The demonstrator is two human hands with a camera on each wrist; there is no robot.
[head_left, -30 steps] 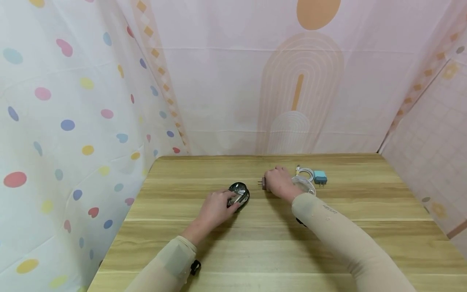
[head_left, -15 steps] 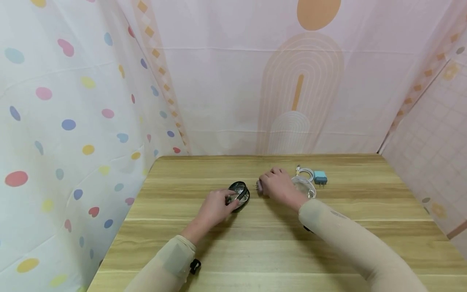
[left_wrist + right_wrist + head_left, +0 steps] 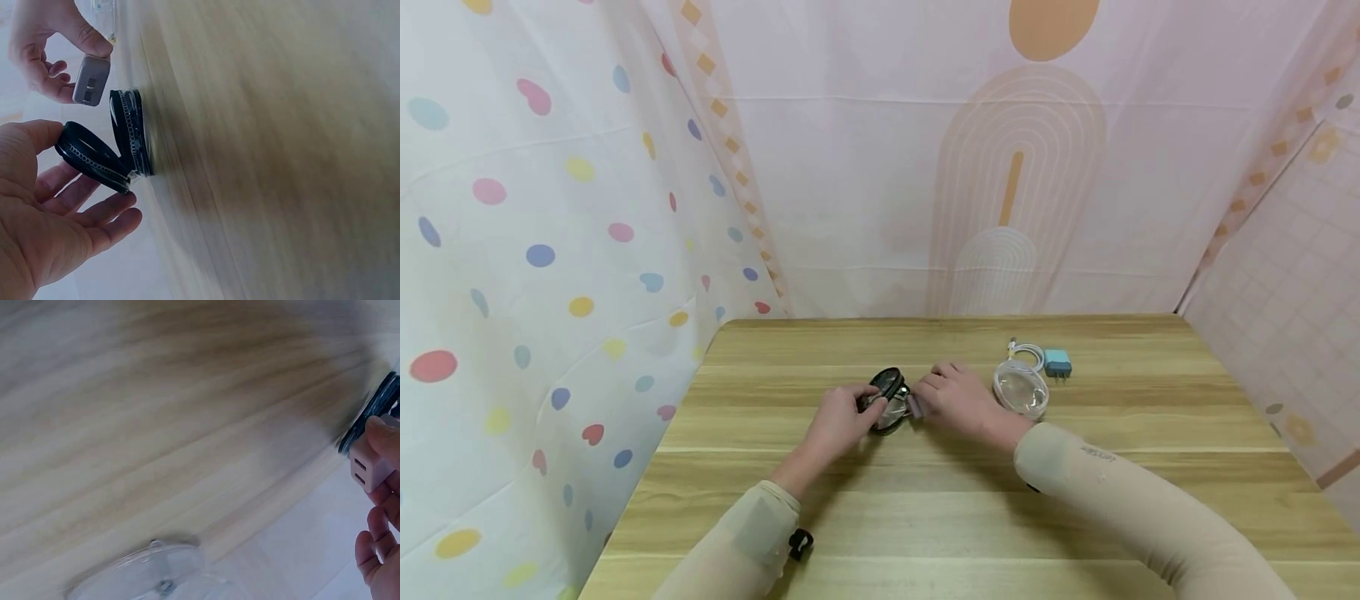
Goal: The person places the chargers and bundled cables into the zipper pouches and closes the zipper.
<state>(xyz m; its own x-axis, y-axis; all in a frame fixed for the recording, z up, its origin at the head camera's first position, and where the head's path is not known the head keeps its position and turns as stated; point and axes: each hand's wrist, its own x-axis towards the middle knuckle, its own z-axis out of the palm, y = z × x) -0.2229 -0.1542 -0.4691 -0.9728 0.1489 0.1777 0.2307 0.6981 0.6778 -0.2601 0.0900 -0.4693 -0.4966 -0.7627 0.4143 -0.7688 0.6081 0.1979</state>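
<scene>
My left hand pinches the lid of a small round black zip case, and in the left wrist view the lid stands tilted away from the base. Close on the right of the case, my right hand holds a pinkish-grey charger plug between thumb and fingers. The end of the charger plug with two slots faces the right wrist camera. Its prongs are hidden now. Inside the case, the contents are too small to make out.
A clear round case lies to the right of my right hand. Behind it are a coiled white cable and a blue-and-grey charger plug. All rest on a wooden table, with patterned cloth behind and at the sides.
My right hand has moved left and slightly nearer, bringing the charger plug from apart to right beside the black case. The left hand has raised the case's lid a little.
</scene>
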